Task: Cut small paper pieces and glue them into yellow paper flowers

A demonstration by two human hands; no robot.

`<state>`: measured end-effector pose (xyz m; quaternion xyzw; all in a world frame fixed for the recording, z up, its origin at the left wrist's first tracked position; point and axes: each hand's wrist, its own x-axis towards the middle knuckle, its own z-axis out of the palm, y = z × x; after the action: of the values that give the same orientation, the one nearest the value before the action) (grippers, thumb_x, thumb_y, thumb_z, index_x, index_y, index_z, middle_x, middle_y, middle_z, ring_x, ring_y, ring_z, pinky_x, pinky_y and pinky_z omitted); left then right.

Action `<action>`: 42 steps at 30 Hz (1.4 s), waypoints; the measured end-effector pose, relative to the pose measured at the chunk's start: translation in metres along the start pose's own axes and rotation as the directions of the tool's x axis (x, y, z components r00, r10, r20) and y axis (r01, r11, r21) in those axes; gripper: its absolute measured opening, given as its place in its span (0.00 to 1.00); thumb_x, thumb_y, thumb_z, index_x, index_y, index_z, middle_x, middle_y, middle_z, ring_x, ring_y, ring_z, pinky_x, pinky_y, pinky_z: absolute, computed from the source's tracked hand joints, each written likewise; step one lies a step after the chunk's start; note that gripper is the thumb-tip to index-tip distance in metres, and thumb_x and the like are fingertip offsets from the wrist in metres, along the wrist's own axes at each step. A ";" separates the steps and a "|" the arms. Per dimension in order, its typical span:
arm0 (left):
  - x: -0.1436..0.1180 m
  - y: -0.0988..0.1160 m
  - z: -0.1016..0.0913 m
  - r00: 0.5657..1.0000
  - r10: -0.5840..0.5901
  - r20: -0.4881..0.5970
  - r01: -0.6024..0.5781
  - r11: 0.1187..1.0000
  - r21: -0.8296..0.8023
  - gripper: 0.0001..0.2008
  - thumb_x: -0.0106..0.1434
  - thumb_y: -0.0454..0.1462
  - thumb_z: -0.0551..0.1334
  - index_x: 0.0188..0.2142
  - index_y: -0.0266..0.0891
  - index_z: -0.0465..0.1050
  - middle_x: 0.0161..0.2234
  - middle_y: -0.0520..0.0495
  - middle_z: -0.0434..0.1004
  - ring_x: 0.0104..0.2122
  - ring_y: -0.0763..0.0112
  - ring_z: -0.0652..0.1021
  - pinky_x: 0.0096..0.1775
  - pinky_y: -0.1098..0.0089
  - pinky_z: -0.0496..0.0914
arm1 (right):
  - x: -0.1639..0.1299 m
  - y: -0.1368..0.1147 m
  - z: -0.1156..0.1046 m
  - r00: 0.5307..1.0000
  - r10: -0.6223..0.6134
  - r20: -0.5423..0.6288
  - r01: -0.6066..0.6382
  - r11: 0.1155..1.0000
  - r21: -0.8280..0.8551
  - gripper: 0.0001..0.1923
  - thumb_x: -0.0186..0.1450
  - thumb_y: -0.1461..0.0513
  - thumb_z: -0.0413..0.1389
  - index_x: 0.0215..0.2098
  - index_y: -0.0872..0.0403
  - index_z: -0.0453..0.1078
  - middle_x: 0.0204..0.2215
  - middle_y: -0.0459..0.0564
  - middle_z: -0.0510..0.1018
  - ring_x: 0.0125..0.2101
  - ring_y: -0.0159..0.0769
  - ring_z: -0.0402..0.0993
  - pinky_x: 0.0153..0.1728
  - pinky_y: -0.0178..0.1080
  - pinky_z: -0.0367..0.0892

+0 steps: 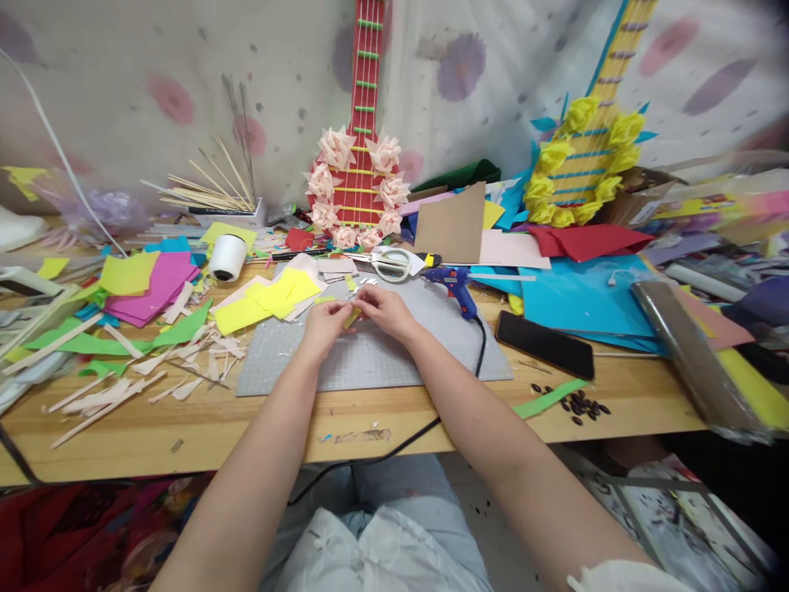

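Pinching a small yellow paper piece point(351, 318) in both hands above the gray cutting mat point(379, 366).
Our left hand point(326, 326) is gripping the piece with its fingertips while our right hand point(387, 312) is pinching it from the other side. The piece is sitting just in front of the white-handled scissors point(412, 263), over the mat on the wooden counter point(197, 440). A red model guitar point(356, 182) is already wearing pink paper flowers point(336, 149) and a yellow model guitar point(570, 171) is carrying yellow blooms point(555, 153), so both are looking largely finished. The piece itself is seeming unfinished, being joined to nothing we are seeing. Cut yellow sheets point(266, 299) are lying just left of our hands and the blue glue gun point(456, 288) is resting unheld; how much is remaining, we are not able to tell.
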<state>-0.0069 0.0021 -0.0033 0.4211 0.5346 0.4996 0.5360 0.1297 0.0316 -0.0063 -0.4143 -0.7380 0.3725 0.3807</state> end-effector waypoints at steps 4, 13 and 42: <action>0.001 -0.001 0.002 0.994 0.051 -0.102 -0.050 0.999 0.007 0.12 0.44 0.41 0.63 0.26 0.34 0.74 0.26 0.48 0.75 0.27 0.72 0.73 0.24 0.73 0.70 | -0.001 -0.003 -0.001 1.000 -0.018 0.008 0.018 0.996 -0.083 0.10 0.63 0.56 0.46 0.33 0.52 0.66 0.25 0.43 0.73 0.23 0.27 0.69 0.29 0.32 0.62; 0.005 -0.005 0.001 0.980 0.130 -0.153 -0.126 0.991 0.036 0.14 0.44 0.42 0.63 0.28 0.34 0.75 0.25 0.49 0.74 0.26 0.72 0.72 0.26 0.70 0.70 | -0.001 -0.001 0.009 0.990 -0.019 -0.141 -0.005 0.986 -0.169 0.08 0.59 0.59 0.53 0.34 0.52 0.70 0.24 0.43 0.75 0.26 0.29 0.69 0.30 0.32 0.62; 0.007 0.000 -0.001 0.980 0.063 -0.191 -0.083 0.992 -0.095 0.14 0.44 0.43 0.65 0.25 0.33 0.74 0.24 0.49 0.73 0.26 0.72 0.71 0.27 0.70 0.69 | -0.002 -0.005 0.009 0.988 -0.008 -0.154 -0.018 0.985 -0.170 0.09 0.61 0.57 0.50 0.33 0.52 0.69 0.28 0.43 0.76 0.29 0.29 0.71 0.32 0.33 0.63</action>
<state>-0.0087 0.0084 -0.0047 0.3633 0.5404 0.5833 0.4855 0.1212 0.0259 -0.0066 -0.4749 -0.7346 0.2755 0.3987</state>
